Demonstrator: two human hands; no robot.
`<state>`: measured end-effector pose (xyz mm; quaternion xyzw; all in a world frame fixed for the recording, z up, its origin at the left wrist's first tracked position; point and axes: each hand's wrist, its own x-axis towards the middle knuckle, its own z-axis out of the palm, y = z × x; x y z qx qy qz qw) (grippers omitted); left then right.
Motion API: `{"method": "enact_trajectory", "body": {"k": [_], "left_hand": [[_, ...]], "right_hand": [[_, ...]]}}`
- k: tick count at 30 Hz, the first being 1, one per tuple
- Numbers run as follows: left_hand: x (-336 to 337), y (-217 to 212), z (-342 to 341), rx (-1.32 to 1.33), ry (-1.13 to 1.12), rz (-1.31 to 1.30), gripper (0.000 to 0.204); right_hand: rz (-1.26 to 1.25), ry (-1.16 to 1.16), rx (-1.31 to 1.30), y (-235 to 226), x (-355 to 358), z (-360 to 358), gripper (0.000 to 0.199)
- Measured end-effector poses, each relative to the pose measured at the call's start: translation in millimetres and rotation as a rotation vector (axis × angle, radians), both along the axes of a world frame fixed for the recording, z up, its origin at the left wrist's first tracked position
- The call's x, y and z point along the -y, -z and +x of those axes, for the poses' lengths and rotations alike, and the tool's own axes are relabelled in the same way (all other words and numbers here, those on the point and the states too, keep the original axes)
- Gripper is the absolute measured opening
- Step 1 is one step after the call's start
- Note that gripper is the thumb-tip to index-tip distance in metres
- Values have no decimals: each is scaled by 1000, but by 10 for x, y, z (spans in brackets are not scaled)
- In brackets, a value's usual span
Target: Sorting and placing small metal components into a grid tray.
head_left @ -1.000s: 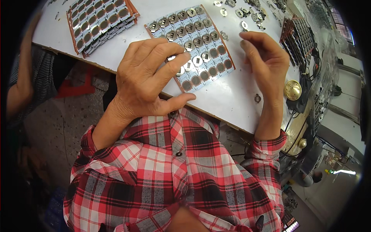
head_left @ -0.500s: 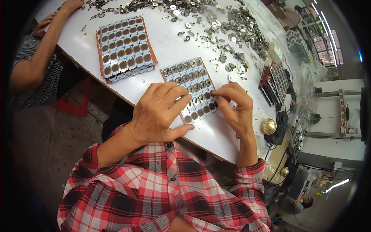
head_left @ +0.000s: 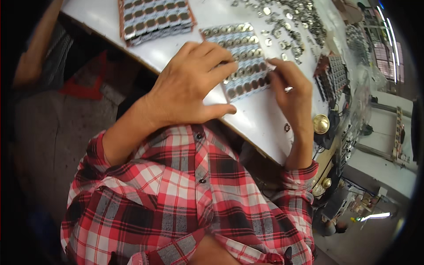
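A flat panel (head_left: 243,56) lies on the table in front of me, with rows of round places across it. Shiny metal pieces sit in its far rows, while dark discs show in the near row. Over the panel's left side is my left hand (head_left: 192,81), its thumb stretched out and fingers spread, holding nothing that I can see. At the panel's right edge, my right hand (head_left: 293,84) has its thumb and fingers curled together at the tips. Motion smears them, and whatever is between them is too small to name.
A stack of similar panels (head_left: 154,20) stands at the far left of the white table (head_left: 260,128). Loose metal pieces (head_left: 287,26) are scattered at the back. More stacked panels (head_left: 338,73) and a brass-coloured dome (head_left: 321,123) are on the right. A neighbour's arm (head_left: 37,48) shows at left.
My view has tilted, so the table and panels appear higher in the picture. Both hands stay around the panel; the right fingertips are now at its right edge.
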<state>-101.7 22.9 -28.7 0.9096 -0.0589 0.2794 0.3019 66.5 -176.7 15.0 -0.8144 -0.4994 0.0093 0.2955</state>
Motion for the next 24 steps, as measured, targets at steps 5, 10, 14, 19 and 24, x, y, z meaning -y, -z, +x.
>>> {"method": "enact_trajectory", "body": {"k": [5,10,14,19,24], "left_hand": [[-105,-24,10,130,75,-16,63],[-157,35,42,38,31,92,50],[-227,-50,29,32,63,102,37],[-220,-19,14,107,63,37,40],[-199,-90,33,17,42,62,41]], "right_hand": [[63,86,-809,-173,-102,-164,21],[68,69,-894,-111,-207,-420,20],[71,98,-786,9,-183,-556,14],[84,108,-818,-10,-169,-609,9],[108,108,-820,19,-159,-618,8]]}}
